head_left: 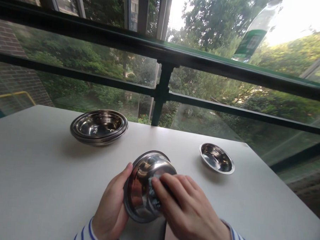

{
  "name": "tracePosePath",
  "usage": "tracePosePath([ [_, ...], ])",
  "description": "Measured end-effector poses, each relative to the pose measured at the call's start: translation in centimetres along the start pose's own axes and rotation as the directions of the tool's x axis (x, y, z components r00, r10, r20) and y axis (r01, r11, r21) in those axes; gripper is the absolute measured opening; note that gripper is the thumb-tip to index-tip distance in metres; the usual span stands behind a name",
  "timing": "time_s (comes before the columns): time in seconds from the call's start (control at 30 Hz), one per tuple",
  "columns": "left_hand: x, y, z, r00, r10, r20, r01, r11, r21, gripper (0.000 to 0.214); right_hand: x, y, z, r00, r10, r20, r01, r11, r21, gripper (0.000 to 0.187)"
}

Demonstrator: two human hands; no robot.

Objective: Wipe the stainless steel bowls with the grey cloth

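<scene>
My left hand (112,210) grips the rim of a steel bowl (144,179), holding it tilted on its side just above the white table (27,171), bottom turned toward me. My right hand (190,213) lies over the bowl's underside with its fingers pressed against the metal. A small steel bowl (217,158) rests upright on the table to the right, apart from both hands. A stack of wider steel bowls (99,126) sits at the back left.
The table's far edge meets a dark metal railing (161,88) with glass panels; trees lie beyond. A clear bottle with a green label (252,39) stands on the rail at the upper right. The table's right edge (284,189) drops off diagonally.
</scene>
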State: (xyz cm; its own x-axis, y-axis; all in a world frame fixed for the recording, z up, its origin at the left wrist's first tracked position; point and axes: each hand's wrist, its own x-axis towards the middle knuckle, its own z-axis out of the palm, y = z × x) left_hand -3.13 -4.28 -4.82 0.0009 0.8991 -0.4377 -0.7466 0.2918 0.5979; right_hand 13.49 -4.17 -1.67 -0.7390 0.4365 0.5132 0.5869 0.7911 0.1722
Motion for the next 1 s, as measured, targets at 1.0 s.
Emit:
tracePosePath([
  [1.0,-0.1,-0.6,0.4,0.996,0.028,0.086,-0.022,0.998,-0.066,0.024,0.2,0.3,-0.4,0.995,0.041,-0.093,-0.038,0.999,0.036,0.033],
])
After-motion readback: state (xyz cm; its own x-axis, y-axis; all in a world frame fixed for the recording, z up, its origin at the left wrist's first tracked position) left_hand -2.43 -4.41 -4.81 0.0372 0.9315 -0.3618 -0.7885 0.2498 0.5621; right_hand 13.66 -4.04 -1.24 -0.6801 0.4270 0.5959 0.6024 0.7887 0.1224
